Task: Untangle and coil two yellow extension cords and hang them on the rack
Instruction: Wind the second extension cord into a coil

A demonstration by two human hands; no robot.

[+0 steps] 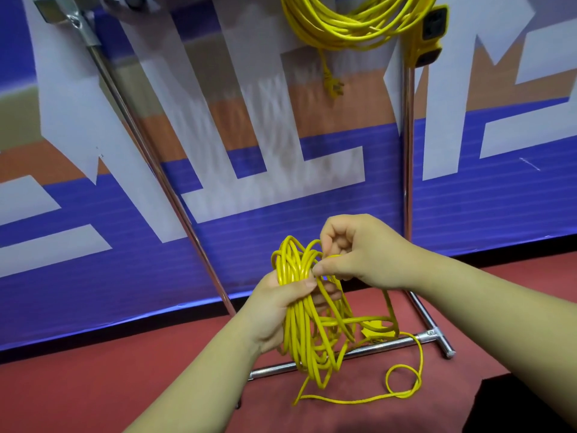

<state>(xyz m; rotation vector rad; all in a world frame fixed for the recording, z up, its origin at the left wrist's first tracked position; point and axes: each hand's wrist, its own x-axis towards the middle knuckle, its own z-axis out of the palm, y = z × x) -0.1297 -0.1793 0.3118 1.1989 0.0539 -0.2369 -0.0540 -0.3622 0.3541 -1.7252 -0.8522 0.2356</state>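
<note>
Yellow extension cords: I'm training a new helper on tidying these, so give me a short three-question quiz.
1. True or false: a coiled yellow extension cord already hangs high beside the chrome metal rack's upright.
2. Which hand wraps round the whole second yellow cord bundle? A left, B right, C neither.
3. Fill in: the bundle's loose tail lies on the red ____.
Key: 1 true. 2 A; the left hand grips it, the right hand pinches one strand. 3 floor.

Two yellow cords show, the hung cord (343, 35) and the held cord (299, 339). There is one rack (409, 151) and two hands: left hand (274, 307), right hand (359, 251).
</note>
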